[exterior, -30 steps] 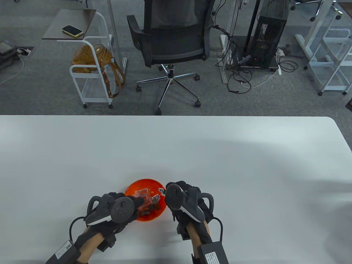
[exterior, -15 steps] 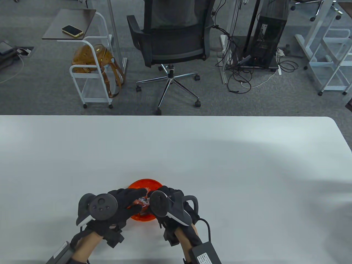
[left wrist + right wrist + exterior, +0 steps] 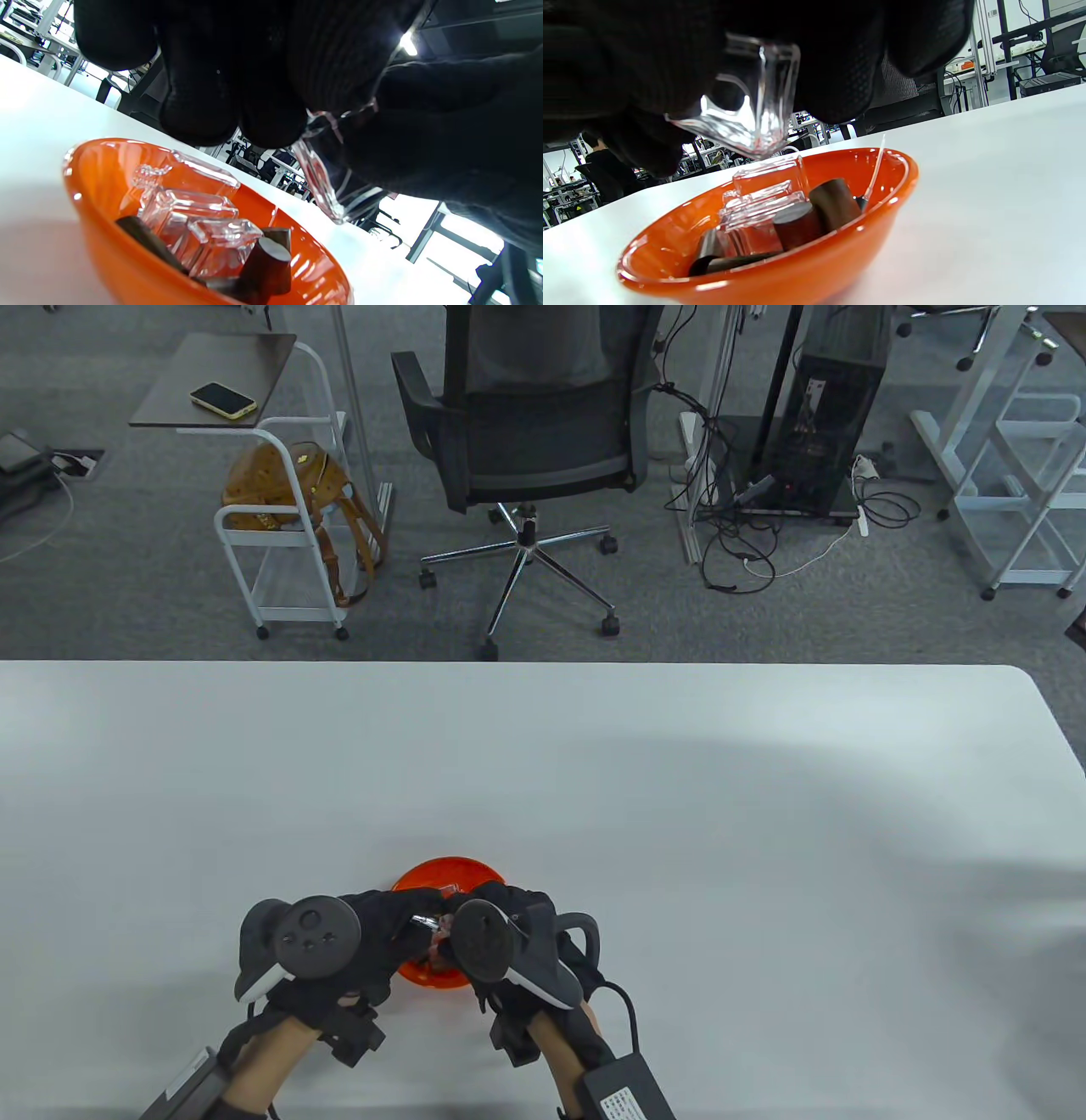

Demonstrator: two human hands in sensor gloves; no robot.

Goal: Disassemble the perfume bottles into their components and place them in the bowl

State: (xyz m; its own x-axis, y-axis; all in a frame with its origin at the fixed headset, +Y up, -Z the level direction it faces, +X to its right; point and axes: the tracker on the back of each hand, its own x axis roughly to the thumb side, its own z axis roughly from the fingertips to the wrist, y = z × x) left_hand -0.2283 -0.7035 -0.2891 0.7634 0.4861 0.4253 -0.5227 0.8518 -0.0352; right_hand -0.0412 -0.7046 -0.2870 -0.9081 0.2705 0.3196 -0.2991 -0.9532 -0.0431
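Left hand (image 3: 373, 929) over near-left rim of bowl (image 3: 450, 869), knuckles up, tracker (image 3: 310, 937) on its back, forearm entering from bottom edge. Fingers (image 3: 229, 93) curled down onto clear glass bottle (image 3: 322, 178); grip holding bottle from above. Right hand (image 3: 509, 937) directly beside it, over near-right rim, tracker tilted toward left hand, cable trailing back to a black box on the forearm. Right grip also curled around same bottle (image 3: 746, 114), thumb and fingers closing on upper part. Fingertips of both hands meeting above bowl centre.

Bottle held just above bowl, tilted, lower corner pointing down; not touching contents. Which part of bottle each hand grips: cannot tell.

Bowl orange, standing on tabletop (image 3: 679, 780) close to near edge, mostly covered by hands in table view. Inside: clear bottles (image 3: 763, 199) lying piled, dark cylindrical caps (image 3: 814, 212) against them, thin clear tube (image 3: 876, 169) leaning on far rim.

Tabletop white, matte. Beyond far edge: grey carpet, black office chair (image 3: 526, 424), white cart (image 3: 288, 517) with brown bag (image 3: 288, 483), side table with yellow phone (image 3: 222, 400), computer tower (image 3: 836, 398) with loose cables (image 3: 738, 534), white frames at right.
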